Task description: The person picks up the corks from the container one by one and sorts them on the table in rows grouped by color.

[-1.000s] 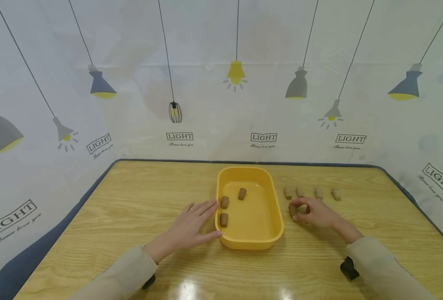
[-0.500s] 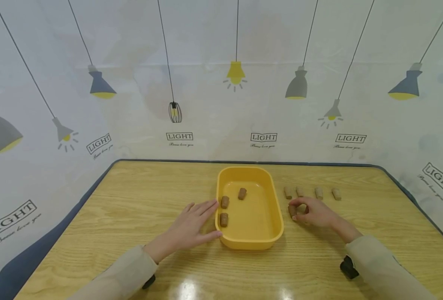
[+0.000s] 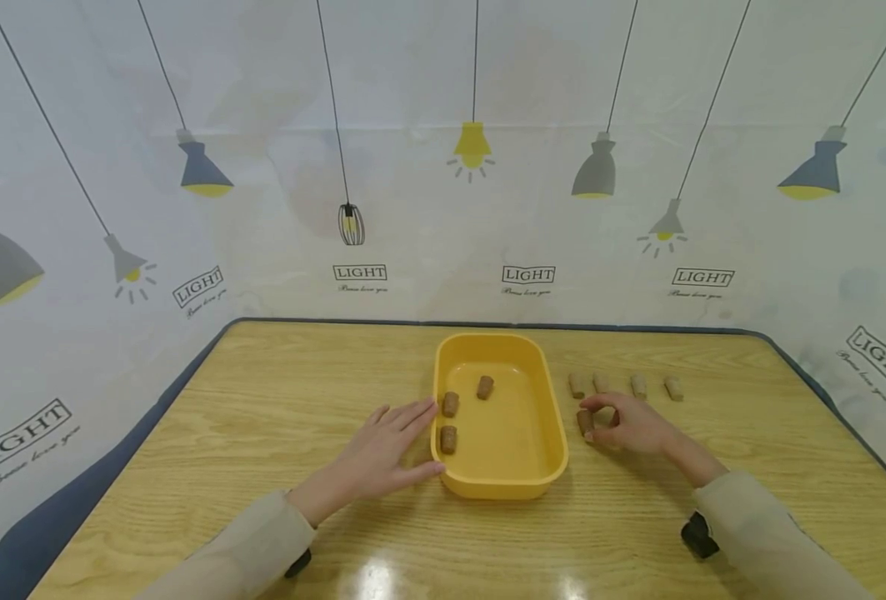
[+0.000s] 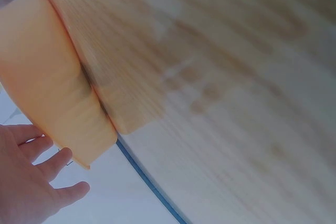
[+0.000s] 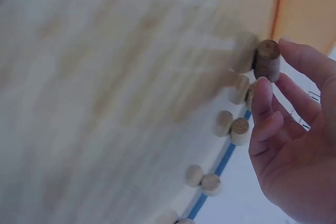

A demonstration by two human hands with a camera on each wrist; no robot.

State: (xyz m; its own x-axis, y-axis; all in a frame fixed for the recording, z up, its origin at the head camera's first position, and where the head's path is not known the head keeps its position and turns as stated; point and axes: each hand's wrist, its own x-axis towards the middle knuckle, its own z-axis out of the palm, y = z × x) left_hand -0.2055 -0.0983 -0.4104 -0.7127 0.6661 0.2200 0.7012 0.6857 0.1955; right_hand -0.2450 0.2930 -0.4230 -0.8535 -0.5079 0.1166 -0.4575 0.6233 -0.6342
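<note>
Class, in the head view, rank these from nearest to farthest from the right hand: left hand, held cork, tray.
1. Held cork: pinched by the right hand.
2. Tray: left of that cork.
3. Left hand: at the tray's left side.

Wood-grain table [image 3: 300, 358] – on it a yellow tub [image 3: 503, 486], four pale corks [image 3: 638, 386]

A yellowish wood-grain table [image 3: 285, 358] enclosed by whitish walls [image 3: 412, 67].
Printed pendant lamps [image 3: 473, 150] in blue, grey and yellow hang on thin cords [image 3: 332, 100] across three sides; lower down, boxed signs [image 3: 528, 275] read "LIGHT". A dark blue border [image 3: 45, 529] follows the table's far and side edges. Bright reflections [image 3: 377, 579] gleam nearest the viewer.
</note>
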